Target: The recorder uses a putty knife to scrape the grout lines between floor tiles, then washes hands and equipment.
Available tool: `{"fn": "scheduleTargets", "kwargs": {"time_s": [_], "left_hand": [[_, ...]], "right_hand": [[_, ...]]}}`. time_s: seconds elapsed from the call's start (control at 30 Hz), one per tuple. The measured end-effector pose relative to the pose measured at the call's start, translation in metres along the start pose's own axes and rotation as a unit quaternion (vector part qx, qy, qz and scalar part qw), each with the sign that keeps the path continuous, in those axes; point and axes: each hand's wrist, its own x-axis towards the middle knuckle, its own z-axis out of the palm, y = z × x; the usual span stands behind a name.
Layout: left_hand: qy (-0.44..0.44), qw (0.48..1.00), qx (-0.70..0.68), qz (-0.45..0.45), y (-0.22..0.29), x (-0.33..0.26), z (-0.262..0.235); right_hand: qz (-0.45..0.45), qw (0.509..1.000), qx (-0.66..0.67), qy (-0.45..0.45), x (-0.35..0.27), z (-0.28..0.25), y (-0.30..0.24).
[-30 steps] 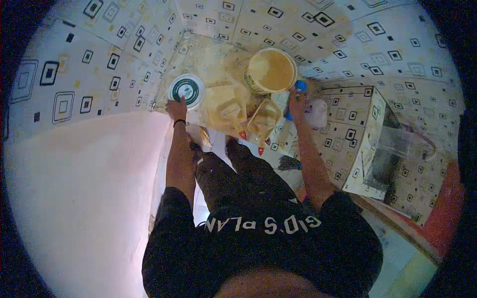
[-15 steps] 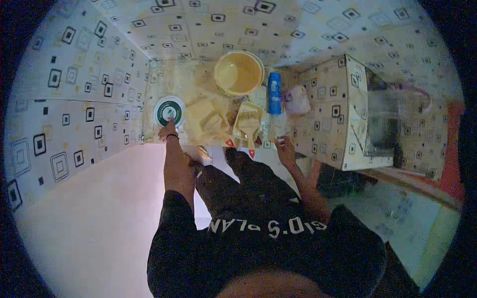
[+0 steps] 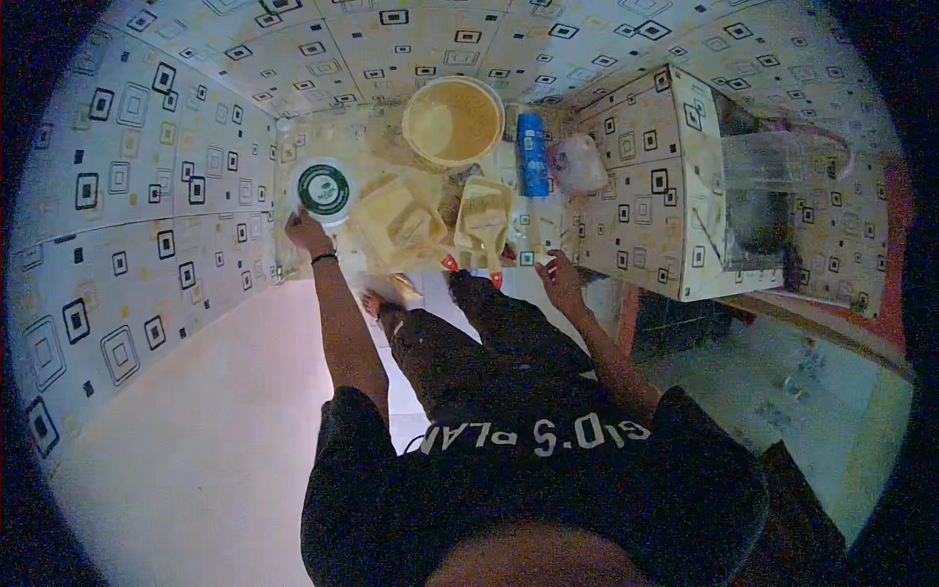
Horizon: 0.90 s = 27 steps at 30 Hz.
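A round white tub (image 3: 343, 214) with a dark green and white lid (image 3: 323, 190) stands upright at the left of the patterned counter. The fingers of my left hand (image 3: 310, 233) are bunched together at the lid's near-left rim. At the counter's front edge, right of the middle, is my right hand (image 3: 560, 274), its fingers bent and apart with nothing visible in them. Between the hands lie two flat, yellowish scoop-shaped things (image 3: 399, 223) (image 3: 483, 212), each narrowing to a red tip at the counter's front edge.
Behind the scoop-shaped things stands a yellowish bucket (image 3: 454, 86). To its right are a blue cylindrical pack (image 3: 532, 157) and a pale, soft-looking bundle (image 3: 581, 163). A raised tiled block (image 3: 641, 196) borders the counter on the right, and a patterned wall (image 3: 127, 225) on the left.
My left hand has slid from the top of the tub's lid to its near-left rim. The right hand stays by the front edge. The whole view has shifted slightly.
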Motion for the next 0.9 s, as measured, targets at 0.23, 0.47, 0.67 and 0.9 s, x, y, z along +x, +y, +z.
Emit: {"fn": "scheduleTargets", "kwargs": {"time_s": [0.23, 0.47, 0.67, 0.9], "left_hand": [[0.013, 0.925, 0.117, 0.361, 0.192, -0.062, 0.029], [-0.211, 0.952, -0.066, 0.212, 0.335, -0.132, 0.067], [-0.276, 0.914, 0.176, 0.240, 0.229, -0.144, 0.107], [-0.180, 0.947, 0.206, 0.169, 0.169, -0.151, 0.078]], "right_hand": [[-0.024, 0.999, 0.041, 0.001, 0.000, 0.006, -0.006], [-0.032, 0.997, 0.013, 0.063, 0.001, -0.010, 0.020], [0.008, 0.998, 0.047, 0.038, 0.001, -0.021, -0.001], [-0.046, 0.996, 0.048, 0.060, 0.003, -0.012, 0.006]]}}
